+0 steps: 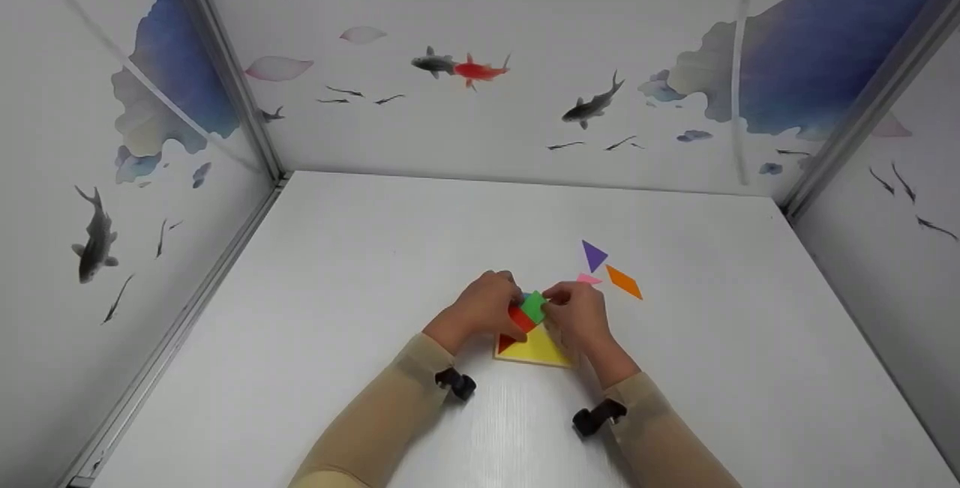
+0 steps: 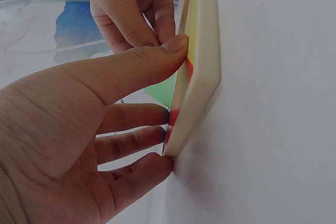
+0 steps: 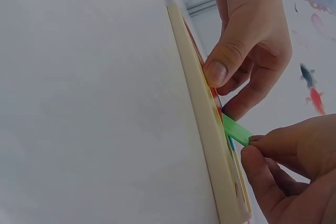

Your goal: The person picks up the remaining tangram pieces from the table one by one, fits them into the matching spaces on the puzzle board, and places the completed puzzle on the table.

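In the head view, a shallow tangram tray (image 1: pixel 531 362) lies on the table with a large yellow triangle (image 1: pixel 538 351) and a red piece (image 1: pixel 522 318) in it. My right hand (image 1: pixel 582 315) pinches a green square (image 1: pixel 533 307) between thumb and fingertips. The right wrist view shows this green square (image 3: pixel 237 131) tilted, one edge against the tray's face. My left hand (image 1: pixel 484 308) rests on the tray's left side, thumb and fingertips touching the pieces and partly covering the red one. A bit of blue shows behind the green square.
Beyond my right hand lie a purple triangle (image 1: pixel 593 255), an orange parallelogram (image 1: pixel 625 282) and a pink piece (image 1: pixel 589 279), partly hidden by that hand. White panels printed with fish surround the white table (image 1: pixel 375 248). Both wrists wear black camera mounts (image 1: pixel 456 383).
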`<action>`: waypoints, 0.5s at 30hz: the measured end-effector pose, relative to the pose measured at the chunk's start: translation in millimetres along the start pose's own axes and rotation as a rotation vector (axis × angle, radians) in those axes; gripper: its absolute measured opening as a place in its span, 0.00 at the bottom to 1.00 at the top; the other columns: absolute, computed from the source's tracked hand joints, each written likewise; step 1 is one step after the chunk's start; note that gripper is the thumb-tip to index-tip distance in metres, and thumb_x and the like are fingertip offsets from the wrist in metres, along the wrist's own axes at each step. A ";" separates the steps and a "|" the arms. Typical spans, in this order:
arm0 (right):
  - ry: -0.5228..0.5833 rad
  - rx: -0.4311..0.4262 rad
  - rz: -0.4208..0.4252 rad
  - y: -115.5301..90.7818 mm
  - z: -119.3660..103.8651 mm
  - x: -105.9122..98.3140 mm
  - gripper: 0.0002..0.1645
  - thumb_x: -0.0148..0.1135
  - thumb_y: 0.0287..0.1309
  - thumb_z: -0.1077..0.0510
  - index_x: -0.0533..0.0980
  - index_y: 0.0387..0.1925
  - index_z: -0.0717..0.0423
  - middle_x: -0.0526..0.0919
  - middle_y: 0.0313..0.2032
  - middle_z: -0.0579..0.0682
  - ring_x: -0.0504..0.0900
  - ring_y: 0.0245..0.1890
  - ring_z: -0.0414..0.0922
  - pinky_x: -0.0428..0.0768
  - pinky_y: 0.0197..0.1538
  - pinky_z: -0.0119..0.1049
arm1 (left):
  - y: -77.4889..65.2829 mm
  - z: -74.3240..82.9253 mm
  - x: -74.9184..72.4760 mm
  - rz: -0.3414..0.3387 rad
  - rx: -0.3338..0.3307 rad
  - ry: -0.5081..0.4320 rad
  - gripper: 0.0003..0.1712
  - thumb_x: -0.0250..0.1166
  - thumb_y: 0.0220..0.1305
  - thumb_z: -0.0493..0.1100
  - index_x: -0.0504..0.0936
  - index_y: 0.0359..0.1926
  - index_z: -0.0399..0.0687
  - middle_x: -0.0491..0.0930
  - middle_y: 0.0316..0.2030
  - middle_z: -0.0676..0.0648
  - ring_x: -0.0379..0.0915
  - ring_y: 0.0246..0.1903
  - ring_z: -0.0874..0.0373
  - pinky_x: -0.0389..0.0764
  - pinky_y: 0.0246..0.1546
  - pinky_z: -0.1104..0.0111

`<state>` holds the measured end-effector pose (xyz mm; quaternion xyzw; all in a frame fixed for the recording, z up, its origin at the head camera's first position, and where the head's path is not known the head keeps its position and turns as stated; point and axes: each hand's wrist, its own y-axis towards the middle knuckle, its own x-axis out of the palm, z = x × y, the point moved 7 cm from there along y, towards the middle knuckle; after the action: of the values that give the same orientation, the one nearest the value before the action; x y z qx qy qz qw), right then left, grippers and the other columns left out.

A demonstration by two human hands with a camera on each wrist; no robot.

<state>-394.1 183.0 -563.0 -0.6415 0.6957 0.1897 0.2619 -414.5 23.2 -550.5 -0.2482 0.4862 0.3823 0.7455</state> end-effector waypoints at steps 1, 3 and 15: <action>0.000 0.001 -0.001 0.1 0.7 0.2 0.09 0.70 0.67 0.63 0.89 0.48 0.54 0.88 0.42 0.53 0.82 0.45 0.51 0.86 0.56 0.44 | 0.0 0.0 0.1 0.000 -0.001 -0.004 0.28 0.84 0.50 0.58 0.93 0.49 0.48 0.83 0.44 0.49 0.71 0.43 0.57 0.77 0.44 0.70; -0.003 0.003 -0.004 0.0 1.8 0.8 0.10 0.70 0.67 0.62 0.88 0.48 0.54 0.88 0.43 0.53 0.82 0.46 0.51 0.86 0.57 0.44 | -0.4 -0.1 0.2 -0.002 -0.006 -0.006 0.28 0.84 0.50 0.58 0.93 0.49 0.47 0.83 0.45 0.49 0.72 0.43 0.56 0.78 0.44 0.70; 0.020 0.031 -0.014 -0.2 6.3 2.9 0.10 0.69 0.68 0.61 0.88 0.48 0.55 0.87 0.45 0.54 0.81 0.48 0.52 0.85 0.59 0.45 | 0.3 0.7 -0.5 -0.005 -0.003 0.015 0.28 0.84 0.50 0.58 0.93 0.49 0.49 0.83 0.43 0.50 0.72 0.42 0.56 0.77 0.43 0.70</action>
<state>-393.2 184.5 -569.7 -0.6439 0.6967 0.1706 0.2662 -414.4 23.7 -549.7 -0.2532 0.4906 0.3793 0.7425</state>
